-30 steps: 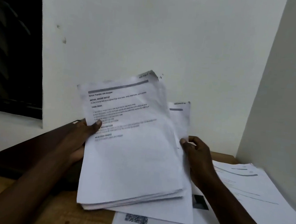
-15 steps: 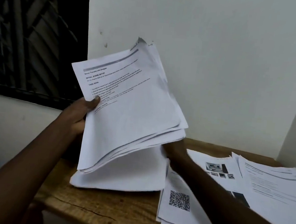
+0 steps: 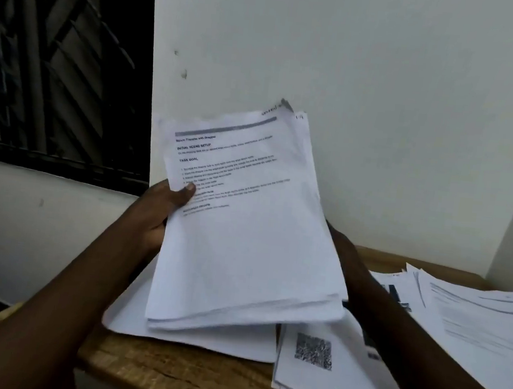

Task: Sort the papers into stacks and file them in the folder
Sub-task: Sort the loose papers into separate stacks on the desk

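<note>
Most of my right hand [image 3: 342, 249] is hidden behind the stack of papers [image 3: 243, 249] I hold up before me. Only its back and wrist show at the stack's three o'clock edge, so I cannot tell whether those fingers grip the sheets or merely lie against them. The print on the top page is blurred: a grey bar across the head, a few bold headings and some numbered lines, none clear enough to read with certainty. A dark scribble on a sheet behind peeks out at the one o'clock corner, too smeared to make out.

My left hand [image 3: 157, 216] comes in from seven o'clock and takes the stack at its nine o'clock edge: the thumb presses flat on the top page, the fingers curl out of sight behind. The stack tilts, its head toward the wall [image 3: 385, 81], its lower edge fanned slightly over a loose sheet [image 3: 197, 339] on the table [image 3: 169, 374]; whether they touch I cannot tell.

At five o'clock of the stack lies a sheet with a QR code [image 3: 313, 352], its pile cut off by the frame. At three to four o'clock a spread of printed pages [image 3: 481, 319] runs off the right edge, partly covered by my right forearm. A dark barred window [image 3: 64, 59] fills ten o'clock
</note>
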Demonstrator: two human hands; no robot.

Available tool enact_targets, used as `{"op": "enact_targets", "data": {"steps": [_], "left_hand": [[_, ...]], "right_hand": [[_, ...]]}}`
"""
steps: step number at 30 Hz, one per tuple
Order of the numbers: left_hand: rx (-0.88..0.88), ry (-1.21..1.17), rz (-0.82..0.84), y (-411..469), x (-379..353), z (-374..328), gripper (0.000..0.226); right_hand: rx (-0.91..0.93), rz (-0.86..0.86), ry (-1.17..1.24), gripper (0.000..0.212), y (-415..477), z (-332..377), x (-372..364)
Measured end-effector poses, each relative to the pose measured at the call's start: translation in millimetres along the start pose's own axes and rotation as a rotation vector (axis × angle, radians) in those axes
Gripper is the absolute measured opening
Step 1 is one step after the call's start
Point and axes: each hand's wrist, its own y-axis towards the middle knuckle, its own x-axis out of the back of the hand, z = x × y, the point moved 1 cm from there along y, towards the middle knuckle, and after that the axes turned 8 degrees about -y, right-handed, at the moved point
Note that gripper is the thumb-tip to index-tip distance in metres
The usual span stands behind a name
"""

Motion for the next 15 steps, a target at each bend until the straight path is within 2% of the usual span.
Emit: {"op": "enact_targets", "data": {"steps": [2,3,5,11,15], "left_hand": [[0.013,0.002,0.004,1.7,-6.3,14.8,0.032],[0.028,0.010,0.005,2.3,-7.9,21.5,0.033],[0.064,0.030,0.004,1.2,-9.5,32.3,0.035],[0.097,0.057,-0.023,-8.7,-6.5,36.1,0.034],[0.106,0.060,-0.003,-15.3,-6.8,33.6,0.035]], "right_hand": [[-0.095,0.121,0.249,0.050,-3.0,6.6,17.4],[-0.122,0.137,0.298,0.057,-2.9,8.8,23.8],[-0.090,0.138,0.242,0.057,1.2,3.5,30.0],[0.048,0.026,-0.013,0.023,-0.8,3.9,27.4],[0.067,-0.071,-0.072,0.015,-3.5,0.7,23.4]]}}
